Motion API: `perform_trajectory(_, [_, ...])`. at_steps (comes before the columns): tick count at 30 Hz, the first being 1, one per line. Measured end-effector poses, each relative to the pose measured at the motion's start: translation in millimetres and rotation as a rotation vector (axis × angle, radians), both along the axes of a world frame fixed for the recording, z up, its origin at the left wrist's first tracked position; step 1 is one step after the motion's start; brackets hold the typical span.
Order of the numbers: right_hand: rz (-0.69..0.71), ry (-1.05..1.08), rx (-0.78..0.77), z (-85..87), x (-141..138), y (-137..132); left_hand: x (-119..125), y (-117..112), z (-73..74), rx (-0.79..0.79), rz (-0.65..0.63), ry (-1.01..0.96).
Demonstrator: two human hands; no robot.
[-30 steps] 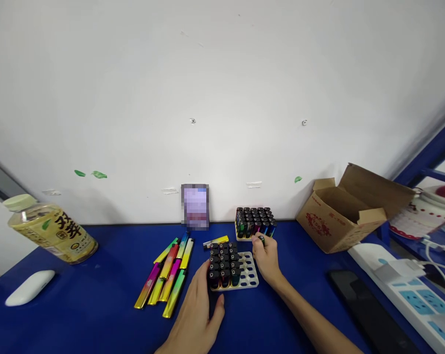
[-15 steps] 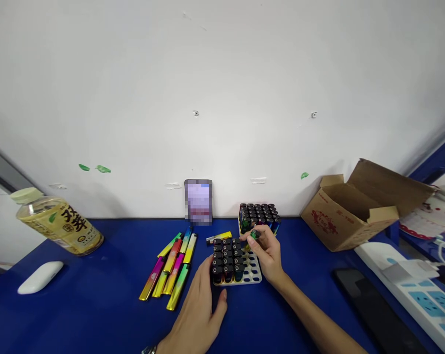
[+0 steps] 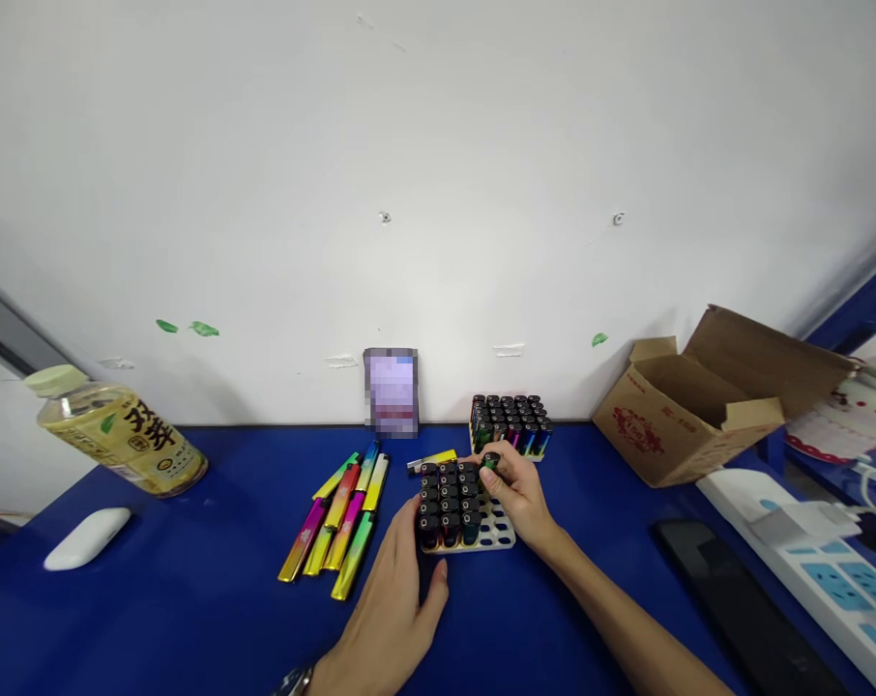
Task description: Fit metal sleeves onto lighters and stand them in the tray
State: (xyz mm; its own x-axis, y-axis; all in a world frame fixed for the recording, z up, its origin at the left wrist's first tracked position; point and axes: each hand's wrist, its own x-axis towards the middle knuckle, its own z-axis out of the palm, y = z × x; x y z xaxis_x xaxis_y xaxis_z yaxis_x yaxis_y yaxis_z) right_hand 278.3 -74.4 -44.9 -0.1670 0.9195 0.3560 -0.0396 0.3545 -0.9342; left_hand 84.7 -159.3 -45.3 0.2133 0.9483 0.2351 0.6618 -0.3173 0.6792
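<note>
My right hand (image 3: 519,491) pinches a green lighter with a black top (image 3: 490,462) between thumb and fingers, upright at the back of a white perforated tray (image 3: 497,537). The lighter's lower end is hidden by the tray and hand. Three columns of upright lighters (image 3: 449,505) fill the tray's left part, black tops up; bare holes show at its right. Against the tray's left side lie the outstretched fingers of my left hand (image 3: 389,590), its thumb apart from them in front of the tray. A yellow lighter (image 3: 438,459) lies behind the tray.
Loose colourful lighters (image 3: 340,522) lie left of my left hand. Behind my right hand stands a full block of lighters (image 3: 514,425). An open cardboard box (image 3: 662,435), power strip (image 3: 830,570) and black phone (image 3: 735,604) are right; a bottle (image 3: 130,440) and white case (image 3: 88,539) left.
My right hand has moved slightly left with the green lighter, bringing it closer to the filled columns. My left hand stays beside the tray. The view has shifted a little.
</note>
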Motion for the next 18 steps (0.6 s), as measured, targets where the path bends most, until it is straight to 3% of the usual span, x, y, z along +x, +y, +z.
perform_trajectory(4, [-0.006,-0.014,0.010,2.0,-1,0,2,-1,0.5,0.022,0.013,0.046])
perform_trajectory(7, [0.012,-0.011,-0.013,3.2,0,0,-1,0,4.9,0.115,0.104,0.133])
perform_trajectory(13, [-0.002,-0.043,0.010,4.0,0,0,-26,8,23.2,0.337,0.267,0.539])
perform_trajectory(15, [0.000,-0.092,0.026,4.1,0,0,-35,6,19.0,0.323,0.299,0.676])
perform_trajectory(18, [0.033,-0.155,0.044,5.6,0,-1,-42,-4,4.9,0.313,0.201,0.729])
